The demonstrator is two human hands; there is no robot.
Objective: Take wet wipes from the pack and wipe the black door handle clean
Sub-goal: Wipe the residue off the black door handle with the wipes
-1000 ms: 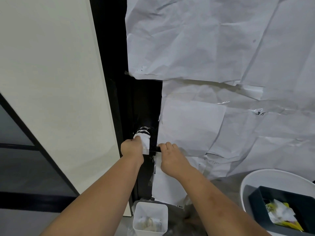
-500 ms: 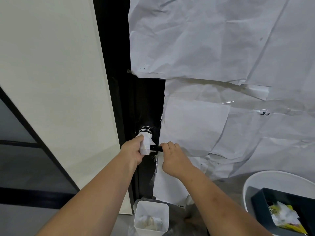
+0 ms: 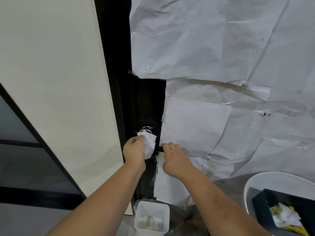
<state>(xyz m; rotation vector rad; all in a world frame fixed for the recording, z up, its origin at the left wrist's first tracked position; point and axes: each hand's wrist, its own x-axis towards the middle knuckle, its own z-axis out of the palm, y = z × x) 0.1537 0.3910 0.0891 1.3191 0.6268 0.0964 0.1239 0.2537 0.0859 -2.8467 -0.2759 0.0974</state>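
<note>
Nearest, a white bin (image 3: 152,217) is seen below. Above it, a wet wipe (image 3: 150,143) is gripped in the left hand (image 3: 134,153) against the black door handle (image 3: 159,149), whose end is pinched by the right hand (image 3: 173,157). Wiping is underway; next, rubbing along the handle seems called for.

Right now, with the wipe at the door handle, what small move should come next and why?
Probably draw the wet wipe, gripped by the left hand, rightward along the black door handle. The right hand holds the handle's far end, and the stretch between the hands shows bare.
</note>
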